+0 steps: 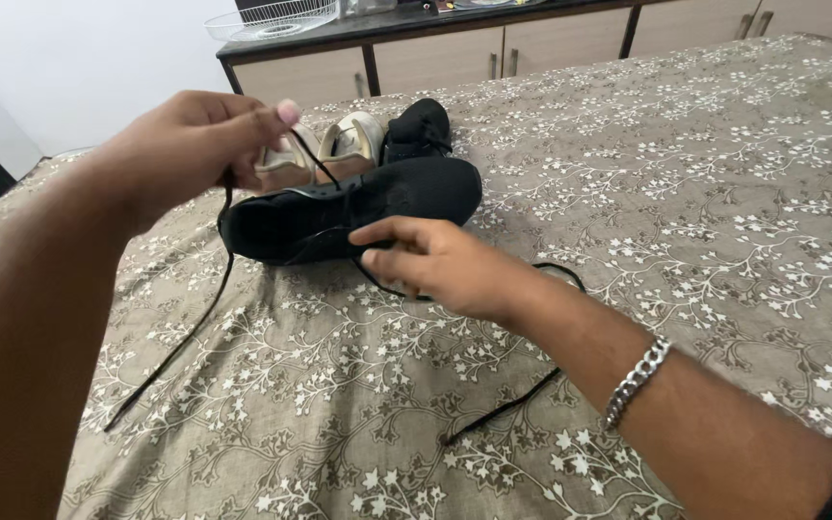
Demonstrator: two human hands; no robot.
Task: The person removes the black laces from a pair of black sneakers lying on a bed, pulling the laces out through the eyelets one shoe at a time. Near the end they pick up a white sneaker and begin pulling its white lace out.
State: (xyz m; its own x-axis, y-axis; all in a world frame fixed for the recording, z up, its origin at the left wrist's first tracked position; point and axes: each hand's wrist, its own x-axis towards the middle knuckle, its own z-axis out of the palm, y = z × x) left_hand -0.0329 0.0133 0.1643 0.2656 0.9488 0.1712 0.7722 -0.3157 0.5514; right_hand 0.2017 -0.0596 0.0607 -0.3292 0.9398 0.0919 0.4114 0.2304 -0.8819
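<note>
A black shoe (358,207) lies on its side on a bed covered with a grey-brown floral sheet (686,193). My left hand (185,144) is raised above the shoe's heel end and pinches one end of its black lace (180,337), which hangs down and trails across the sheet toward me. My right hand (440,265) rests at the near side of the shoe and grips the other lace end, which loops behind my wrist and runs down the sheet. A silver chain bracelet (636,380) sits on my right wrist.
Behind the black shoe lie a pair of beige shoes (339,144) and a second black shoe (418,127). A low dark-topped cabinet (455,48) with a white wire basket (272,19) stands beyond the bed.
</note>
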